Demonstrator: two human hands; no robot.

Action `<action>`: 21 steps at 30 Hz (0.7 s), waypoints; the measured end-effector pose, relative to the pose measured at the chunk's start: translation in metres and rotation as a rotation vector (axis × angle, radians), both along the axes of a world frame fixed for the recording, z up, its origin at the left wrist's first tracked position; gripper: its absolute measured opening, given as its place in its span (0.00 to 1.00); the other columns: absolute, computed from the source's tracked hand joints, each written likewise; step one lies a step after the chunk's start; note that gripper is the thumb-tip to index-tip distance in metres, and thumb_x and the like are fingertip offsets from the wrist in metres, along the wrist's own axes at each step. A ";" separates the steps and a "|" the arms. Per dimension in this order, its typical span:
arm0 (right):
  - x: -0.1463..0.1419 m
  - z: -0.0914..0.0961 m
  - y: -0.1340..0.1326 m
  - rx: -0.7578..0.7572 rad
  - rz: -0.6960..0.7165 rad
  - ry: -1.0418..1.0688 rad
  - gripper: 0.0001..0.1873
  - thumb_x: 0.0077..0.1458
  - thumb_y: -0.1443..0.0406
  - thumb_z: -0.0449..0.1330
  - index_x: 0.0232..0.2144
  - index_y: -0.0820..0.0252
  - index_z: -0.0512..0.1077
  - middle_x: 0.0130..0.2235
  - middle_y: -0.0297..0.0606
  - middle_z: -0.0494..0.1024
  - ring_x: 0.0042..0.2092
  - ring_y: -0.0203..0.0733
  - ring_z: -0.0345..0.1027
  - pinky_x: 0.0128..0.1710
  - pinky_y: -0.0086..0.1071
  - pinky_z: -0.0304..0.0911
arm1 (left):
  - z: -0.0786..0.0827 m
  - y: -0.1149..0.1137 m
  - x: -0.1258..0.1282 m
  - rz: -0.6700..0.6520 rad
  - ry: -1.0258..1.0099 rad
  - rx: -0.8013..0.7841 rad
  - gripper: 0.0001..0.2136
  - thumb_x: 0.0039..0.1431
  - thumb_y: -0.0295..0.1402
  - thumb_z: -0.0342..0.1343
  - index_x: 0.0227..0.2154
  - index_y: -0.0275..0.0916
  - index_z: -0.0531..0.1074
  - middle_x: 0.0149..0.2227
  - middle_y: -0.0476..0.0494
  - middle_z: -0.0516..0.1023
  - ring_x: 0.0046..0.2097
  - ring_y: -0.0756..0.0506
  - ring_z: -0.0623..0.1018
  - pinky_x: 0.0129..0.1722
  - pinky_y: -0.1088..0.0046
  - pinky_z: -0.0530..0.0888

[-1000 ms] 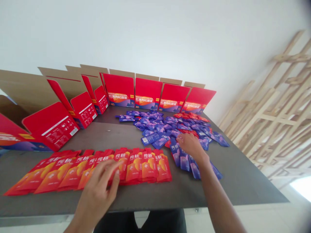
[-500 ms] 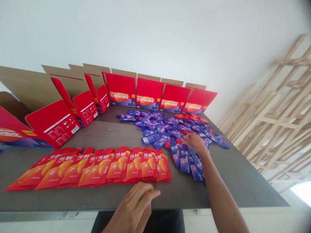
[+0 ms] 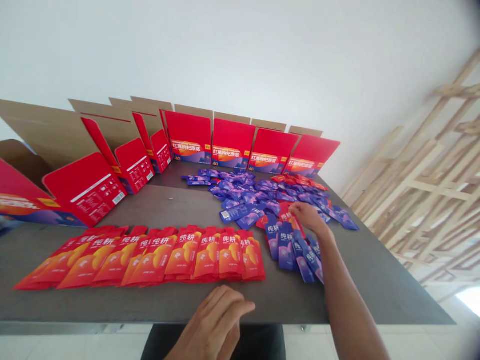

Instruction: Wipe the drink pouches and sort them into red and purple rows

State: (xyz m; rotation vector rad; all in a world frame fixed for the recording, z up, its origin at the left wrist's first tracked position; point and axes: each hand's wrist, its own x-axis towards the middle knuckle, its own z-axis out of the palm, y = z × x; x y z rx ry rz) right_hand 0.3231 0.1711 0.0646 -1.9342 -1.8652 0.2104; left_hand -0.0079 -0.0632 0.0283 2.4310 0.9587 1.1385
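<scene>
My right hand (image 3: 308,216) reaches into the loose pile of purple and red sachets (image 3: 258,192), its fingers curled on a red sachet (image 3: 288,218) at the pile's near edge. Just in front of it lies a short row of purple sachets (image 3: 288,246). My left hand (image 3: 217,320) rests at the table's near edge with fingers loosely stretched, holding nothing. It sits just below the right end of a long overlapping row of red sachets (image 3: 150,255).
Several open red cartons (image 3: 232,145) with brown flaps stand along the back and left of the dark table (image 3: 180,205). A wooden lattice (image 3: 431,165) leans at the right. The white wall is behind.
My left hand left the red row and moved right to the table's near edge. My right hand moved a little farther into the pile, onto a red sachet.
</scene>
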 end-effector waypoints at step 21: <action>-0.218 0.030 -0.154 0.222 0.564 0.821 0.10 0.72 0.61 0.53 0.41 0.55 0.72 0.38 0.32 0.79 0.40 0.37 0.74 0.43 0.30 0.67 | 0.024 0.021 -0.032 0.664 -0.181 -0.379 0.24 0.65 0.55 0.53 0.21 0.43 0.68 0.18 0.52 0.72 0.20 0.46 0.72 0.23 0.70 0.69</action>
